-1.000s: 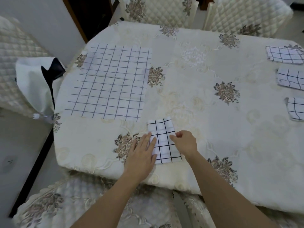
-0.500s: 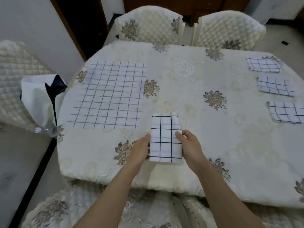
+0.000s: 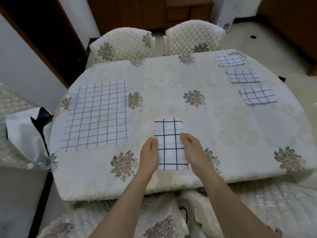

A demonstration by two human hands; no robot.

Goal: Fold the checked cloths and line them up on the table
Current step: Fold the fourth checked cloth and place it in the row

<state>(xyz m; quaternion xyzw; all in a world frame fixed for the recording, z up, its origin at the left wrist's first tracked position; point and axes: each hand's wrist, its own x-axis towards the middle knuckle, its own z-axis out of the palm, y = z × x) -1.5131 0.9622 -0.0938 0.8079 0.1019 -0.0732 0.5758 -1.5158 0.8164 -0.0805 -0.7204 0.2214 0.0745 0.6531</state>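
A narrow folded checked cloth [image 3: 169, 143] is at the near edge of the table [image 3: 171, 86], its long side pointing away from me. My left hand [image 3: 149, 153] holds its left edge and my right hand [image 3: 193, 148] holds its right edge, fingertips on the cloth. A large unfolded checked cloth [image 3: 97, 114] lies flat at the left of the table. Three folded checked cloths lie in a row along the right side: far [image 3: 229, 60], middle [image 3: 243, 76] and near [image 3: 258, 96].
Two quilted chairs [image 3: 123, 45] [image 3: 193, 40] stand behind the far edge. Another quilted chair [image 3: 154, 220] sits right under my arms. A white and black bag [image 3: 22, 134] lies on a chair at the left. The floral tablecloth hangs over the table's rim.
The folded cloth went from lying skewed under my flat left hand to being held straight by both hands at its sides. My view has lifted, showing all three folded cloths on the right.
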